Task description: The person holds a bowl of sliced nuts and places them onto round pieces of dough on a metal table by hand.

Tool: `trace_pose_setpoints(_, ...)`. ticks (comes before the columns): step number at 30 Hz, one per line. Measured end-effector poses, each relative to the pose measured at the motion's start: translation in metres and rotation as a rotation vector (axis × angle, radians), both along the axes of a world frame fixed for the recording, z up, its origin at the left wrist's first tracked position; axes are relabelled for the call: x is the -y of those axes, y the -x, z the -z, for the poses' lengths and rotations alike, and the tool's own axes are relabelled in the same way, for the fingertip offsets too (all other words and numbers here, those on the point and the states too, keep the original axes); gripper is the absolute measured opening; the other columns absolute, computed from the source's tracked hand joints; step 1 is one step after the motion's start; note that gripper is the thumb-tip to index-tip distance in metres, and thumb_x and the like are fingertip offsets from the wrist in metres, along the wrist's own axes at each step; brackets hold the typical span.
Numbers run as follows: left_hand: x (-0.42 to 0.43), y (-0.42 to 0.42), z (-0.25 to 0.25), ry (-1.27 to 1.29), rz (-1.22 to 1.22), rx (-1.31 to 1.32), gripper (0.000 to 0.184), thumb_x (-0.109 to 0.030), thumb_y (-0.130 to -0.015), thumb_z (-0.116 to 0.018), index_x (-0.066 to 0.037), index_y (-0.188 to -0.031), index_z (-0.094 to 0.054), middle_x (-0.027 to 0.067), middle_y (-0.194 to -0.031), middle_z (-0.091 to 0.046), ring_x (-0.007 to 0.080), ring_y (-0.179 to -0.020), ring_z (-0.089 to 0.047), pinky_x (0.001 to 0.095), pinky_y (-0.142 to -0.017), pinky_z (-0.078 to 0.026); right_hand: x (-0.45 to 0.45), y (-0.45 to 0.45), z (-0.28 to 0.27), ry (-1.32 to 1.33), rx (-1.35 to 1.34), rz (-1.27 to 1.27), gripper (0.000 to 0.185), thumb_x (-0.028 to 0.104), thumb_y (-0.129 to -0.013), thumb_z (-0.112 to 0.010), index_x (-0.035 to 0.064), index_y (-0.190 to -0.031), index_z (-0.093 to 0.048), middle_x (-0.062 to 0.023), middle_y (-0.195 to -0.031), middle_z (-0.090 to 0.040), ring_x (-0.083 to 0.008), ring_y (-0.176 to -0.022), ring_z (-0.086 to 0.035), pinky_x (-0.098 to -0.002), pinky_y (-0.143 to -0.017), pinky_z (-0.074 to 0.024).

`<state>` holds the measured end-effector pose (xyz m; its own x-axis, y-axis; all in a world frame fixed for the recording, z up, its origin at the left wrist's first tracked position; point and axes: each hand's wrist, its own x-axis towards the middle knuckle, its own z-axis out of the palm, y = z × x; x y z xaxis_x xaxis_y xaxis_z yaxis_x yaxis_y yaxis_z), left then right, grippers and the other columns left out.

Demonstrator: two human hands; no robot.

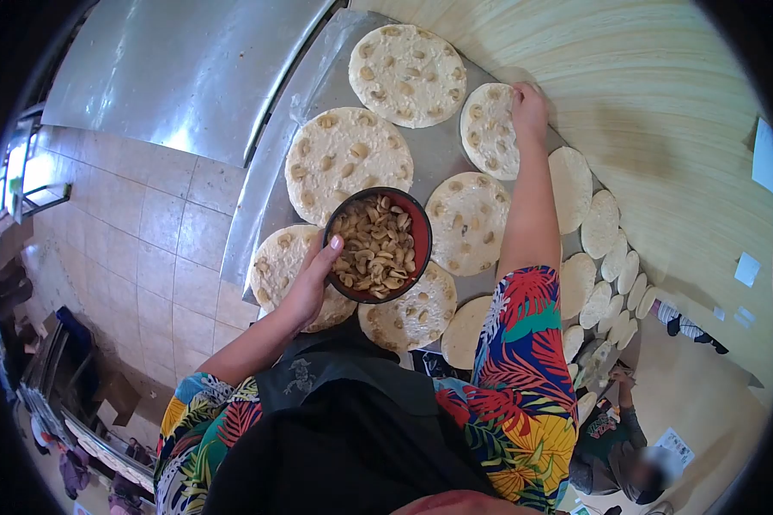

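My left hand [312,281] grips the rim of a round bowl [423,239], black outside and red inside, with the thumb over the edge. Sliced mushrooms [374,247] fill much of it. At the far right of the work table, my right hand [530,110] is over the edge of a pizza base [488,133] covered in white spread and dotted with mushroom slices. Its fingers are drawn together and point down; whatever is between them is hidden. More topped bases, such as the large pizza base [407,75] at the back, lie around the bowl.
Plain bases [569,189] continue in rows along the metal table [318,81] to the right, beside a wood-patterned wall [627,94]. Another metal surface [180,69] stands at the upper left, above a tiled floor [172,249]. Another person [610,442] is at the table's far end.
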<state>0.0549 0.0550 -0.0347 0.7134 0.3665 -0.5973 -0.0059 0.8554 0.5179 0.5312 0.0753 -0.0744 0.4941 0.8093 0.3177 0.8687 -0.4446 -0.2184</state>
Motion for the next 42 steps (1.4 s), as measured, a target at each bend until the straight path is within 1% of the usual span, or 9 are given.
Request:
trace_pose_setpoints(3, 0.001, 0.001, 0.003, 0.022, -0.005, -0.007, 0.071, -0.045, -0.093, -0.048, 0.001, -0.142, -0.023, 0.0163, -0.141, -0.036, 0.0235, -0.13, -0.033, 0.0335, -0.108, -0.025, 0.006, 0.008, -0.001, -0.081, 0.064, 0.054, 0.016, 0.005, -0.077, -0.06, 0.0089, -0.09, -0.068, -0.0095, -0.094, -0.063, -0.0302, -0.09, -0.06, -0.0404, -0.078, -0.0474)
trace_pose_setpoints(9, -0.004, -0.001, -0.001, 0.027, -0.067, 0.002, 0.069, -0.046, -0.093, -0.048, 0.0, -0.14, -0.028, 0.0144, -0.138, -0.041, 0.0226, -0.127, -0.038, 0.0336, -0.107, -0.028, 0.013, 0.014, 0.001, 0.173, 0.147, 0.192, 0.021, 0.01, -0.076, -0.06, 0.0132, -0.095, -0.069, -0.0066, -0.101, -0.06, -0.0277, -0.096, -0.058, -0.0425, -0.083, -0.0464)
trace_pose_setpoints(12, -0.006, 0.002, -0.013, 0.022, -0.104, 0.027, 0.066, -0.048, -0.093, -0.047, 0.0, -0.136, -0.035, 0.0129, -0.133, -0.047, 0.0211, -0.122, -0.044, 0.0339, -0.104, -0.032, 0.007, 0.056, -0.042, -0.045, 0.156, 0.132, 0.02, 0.01, -0.079, -0.059, 0.0109, -0.097, -0.069, -0.0072, -0.098, -0.059, -0.0245, -0.088, -0.059, -0.0378, -0.079, -0.0478)
trace_pose_setpoints(14, -0.012, 0.002, -0.018, -0.015, -0.114, 0.068, 0.065, -0.049, -0.093, -0.047, 0.0, -0.133, -0.039, 0.0121, -0.131, -0.05, 0.0203, -0.12, -0.047, 0.034, -0.103, -0.034, 0.012, 0.111, -0.087, -0.239, -0.252, 0.005, 0.018, 0.011, -0.083, -0.06, 0.0081, -0.098, -0.068, -0.0067, -0.095, -0.06, -0.0191, -0.079, -0.059, -0.0314, -0.071, -0.048)
trace_pose_setpoints(16, -0.013, 0.003, -0.022, 0.027, -0.142, 0.116, 0.065, -0.052, -0.092, -0.046, 0.0, -0.131, -0.042, 0.0113, -0.13, -0.051, 0.0197, -0.118, -0.049, 0.0336, -0.102, -0.036, 0.025, 0.169, -0.128, -0.228, -0.398, -0.082, 0.016, 0.008, -0.084, -0.06, 0.0055, -0.099, -0.067, -0.0065, -0.093, -0.062, -0.0147, -0.075, -0.058, -0.0267, -0.066, -0.0466)
trace_pose_setpoints(23, -0.01, 0.012, -0.044, -0.086, -0.1, 0.182, 0.066, -0.053, -0.093, -0.044, -0.001, -0.134, -0.04, 0.0114, -0.133, -0.048, 0.0203, -0.122, -0.046, 0.0351, -0.104, -0.033, 0.082, 0.289, -0.183, -0.191, -0.589, -0.345, 0.014, 0.004, -0.081, -0.064, 0.0028, -0.095, -0.066, -0.009, -0.091, -0.063, -0.0204, -0.079, -0.06, -0.0298, -0.07, -0.048)
trace_pose_setpoints(27, -0.001, 0.023, -0.052, -0.136, -0.018, 0.196, 0.071, -0.056, -0.092, -0.042, -0.003, -0.138, -0.033, 0.0128, -0.138, -0.043, 0.0234, -0.127, -0.041, 0.0388, -0.107, -0.031, 0.094, 0.335, -0.189, -0.16, -0.493, -0.385, 0.015, 0.006, -0.08, -0.064, 0.0026, -0.094, -0.065, -0.0104, -0.093, -0.062, -0.025, -0.086, -0.06, -0.0324, -0.074, -0.0486)
trace_pose_setpoints(30, 0.005, 0.028, -0.056, -0.156, 0.01, 0.215, 0.069, -0.056, -0.092, -0.041, -0.003, -0.137, -0.035, 0.0124, -0.137, -0.044, 0.0226, -0.125, -0.042, 0.0387, -0.107, -0.032, 0.097, 0.355, -0.182, -0.073, -0.18, -0.342, 0.016, 0.009, -0.077, -0.064, 0.0023, -0.091, -0.063, -0.0102, -0.093, -0.059, -0.0272, -0.091, -0.057, -0.0367, -0.079, -0.048)
trace_pose_setpoints(42, 0.027, 0.047, -0.07, -0.375, 0.002, 0.095, 0.063, -0.047, -0.091, -0.053, 0.002, -0.128, -0.037, 0.0134, -0.117, -0.051, 0.0181, -0.109, -0.048, 0.0313, -0.096, -0.038, 0.1, 0.39, -0.159, -0.065, -0.106, -0.186, 0.014, 0.002, -0.07, -0.064, 0.0023, -0.081, -0.057, -0.013, -0.085, -0.054, -0.0323, -0.085, -0.055, -0.0395, -0.076, -0.0465)
